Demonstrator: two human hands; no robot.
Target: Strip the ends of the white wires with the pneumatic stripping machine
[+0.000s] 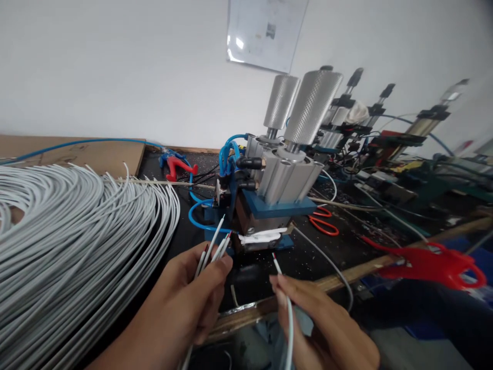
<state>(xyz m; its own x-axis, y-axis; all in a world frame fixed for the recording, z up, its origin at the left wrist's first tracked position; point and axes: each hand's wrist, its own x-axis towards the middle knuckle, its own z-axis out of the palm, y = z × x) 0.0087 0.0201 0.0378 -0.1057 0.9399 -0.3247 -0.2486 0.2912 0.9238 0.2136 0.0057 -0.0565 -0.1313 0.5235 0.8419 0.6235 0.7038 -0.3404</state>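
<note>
Left hand pinching several white cables | right hand pinching one cable, its tip just before the pneumatic stripper | I'd feed it straight and level.

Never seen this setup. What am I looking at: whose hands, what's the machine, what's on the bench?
This is a single view from a camera worn on a person's head, looking down at their own bare hands. The left hand grips a small bunch of thin white cables with bared ends. The right hand pinches one white cable, its tip pointing at the machine. That machine is a small bench unit with ribbed metal cylinders on top and blue air hoses. To the left lies a big bundle of white cables. Orange-handled scissors lie beside the machine, and a red tool sits at the right. More similar machines stand behind.
</note>
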